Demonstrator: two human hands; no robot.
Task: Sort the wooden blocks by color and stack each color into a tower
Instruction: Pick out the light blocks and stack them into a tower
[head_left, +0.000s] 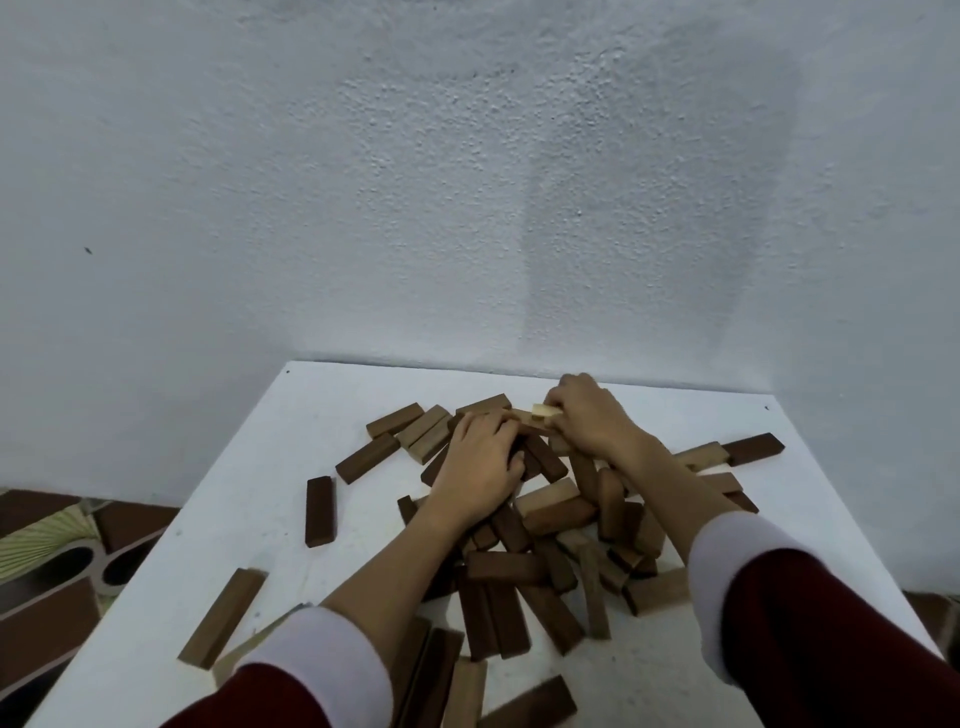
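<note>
My right hand (589, 415) grip pinches a light block (546, 411); my left hand (480, 457) rests curled on the block pile (540, 540), its grip state unclear, on the white worktop (260, 493).

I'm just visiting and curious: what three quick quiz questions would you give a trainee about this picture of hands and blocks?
1. True or false: a finished tower already stands on the white table.
2. Which hand has a pale block in its grip? A) left hand B) right hand C) neither
3. Fill in: the lone dark block lies to the ____ of the main pile, as the person sees it.

Key: 1 false, the blocks lie in a loose heap. 2 B, its fingers curl round the pale block at the far side of the pile. 3 left.
</note>
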